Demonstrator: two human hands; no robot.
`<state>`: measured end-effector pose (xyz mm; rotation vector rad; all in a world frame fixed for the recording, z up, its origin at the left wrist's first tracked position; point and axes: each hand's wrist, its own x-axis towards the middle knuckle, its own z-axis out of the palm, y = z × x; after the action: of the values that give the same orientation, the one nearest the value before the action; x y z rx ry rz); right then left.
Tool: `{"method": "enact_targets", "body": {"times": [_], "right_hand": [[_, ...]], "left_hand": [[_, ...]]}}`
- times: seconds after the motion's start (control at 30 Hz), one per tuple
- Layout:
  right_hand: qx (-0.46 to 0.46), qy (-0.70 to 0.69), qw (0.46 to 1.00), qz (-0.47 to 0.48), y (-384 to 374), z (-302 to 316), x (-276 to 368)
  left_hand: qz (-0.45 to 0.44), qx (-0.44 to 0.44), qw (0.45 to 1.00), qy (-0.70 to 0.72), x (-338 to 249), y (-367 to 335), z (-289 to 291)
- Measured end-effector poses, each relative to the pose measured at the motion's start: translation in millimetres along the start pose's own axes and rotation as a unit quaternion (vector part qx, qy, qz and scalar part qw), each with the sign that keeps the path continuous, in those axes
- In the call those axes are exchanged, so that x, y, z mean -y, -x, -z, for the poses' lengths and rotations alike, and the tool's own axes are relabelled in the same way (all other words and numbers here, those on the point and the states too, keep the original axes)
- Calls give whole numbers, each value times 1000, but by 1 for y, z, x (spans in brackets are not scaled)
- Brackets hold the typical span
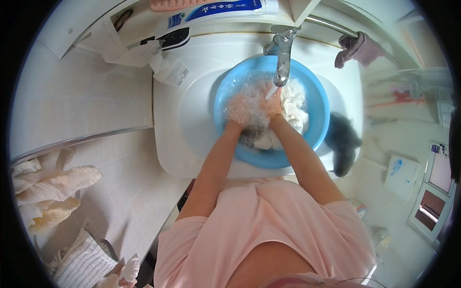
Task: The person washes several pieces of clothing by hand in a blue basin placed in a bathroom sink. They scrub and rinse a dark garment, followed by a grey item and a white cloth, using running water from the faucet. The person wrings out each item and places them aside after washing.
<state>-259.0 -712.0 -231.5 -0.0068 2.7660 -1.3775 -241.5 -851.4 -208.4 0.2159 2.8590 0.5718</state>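
A light blue basin (321, 103) stands in the white sink, holding water thick with foam (249, 86). Both of my forearms reach down into it. My left hand (238, 109) is sunk in the suds on the basin's left side, its fingers covered by bubbles. Close beside it, my right hand (272, 102) is under the stream from the chrome faucet (283, 67), with its fingers blurred by water and foam. A wet, crumpled white cloth (294, 106) lies against the right hand. Whether either hand grips anything below the foam is hidden.
The white sink (180, 139) surrounds the basin. A dark bundle (343, 144) lies on its right rim. A toothpaste tube (221, 12) rests on the shelf above. To the right a mauve cloth (357, 50) hangs on a rail; pale cloths (57, 185) hang at the left.
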Motion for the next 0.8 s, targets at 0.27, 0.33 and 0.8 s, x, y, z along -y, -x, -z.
{"method": "enact_targets", "body": {"times": [0.27, 0.33, 0.8], "right_hand": [[43, 140, 973, 176, 15, 59, 32], [103, 66, 987, 100, 19, 73, 44], [87, -357, 890, -269, 30, 65, 73]], "left_hand": [[200, 5, 848, 491, 4, 21, 49], [233, -26, 639, 732, -17, 39, 98], [120, 11, 691, 712, 21, 35, 103]]}}
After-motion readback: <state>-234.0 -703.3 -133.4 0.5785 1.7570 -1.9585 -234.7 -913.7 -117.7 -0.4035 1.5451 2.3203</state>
